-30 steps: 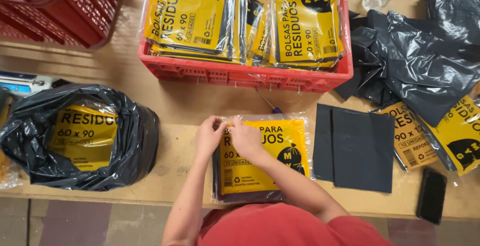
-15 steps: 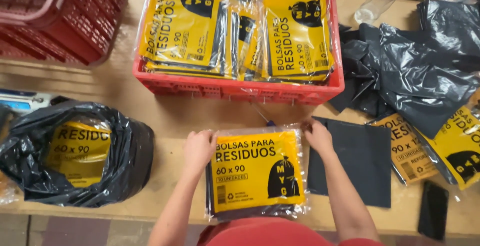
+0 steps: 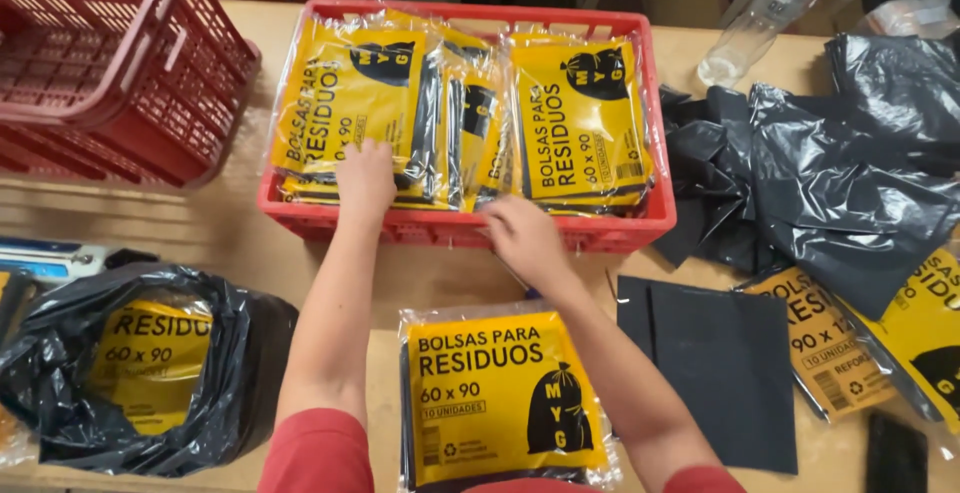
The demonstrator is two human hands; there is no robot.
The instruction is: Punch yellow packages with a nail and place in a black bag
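Observation:
A yellow-and-black packet of folded black bags in clear wrap [image 3: 500, 398] lies flat on the table in front of me, with no hand on it. My left hand [image 3: 365, 181] rests palm down on the left stack of similar yellow packets [image 3: 350, 113] inside the red crate [image 3: 640, 228]. At the crate's front rim, my right hand [image 3: 522, 235] has its fingers curled against the packets in the middle; what it grips is hidden.
An empty red basket [image 3: 120, 83] stands at the far left. A black bag [image 3: 130, 373] with a yellow packet inside sits at front left. Folded black sheets [image 3: 715, 363], loose black bags [image 3: 840, 173], more yellow packets [image 3: 880, 343] and a clear bottle [image 3: 760, 18] lie on the right.
Both hands have let go of the packet on the table and reached forward to the red crate. The camera view has moved closer to the crate.

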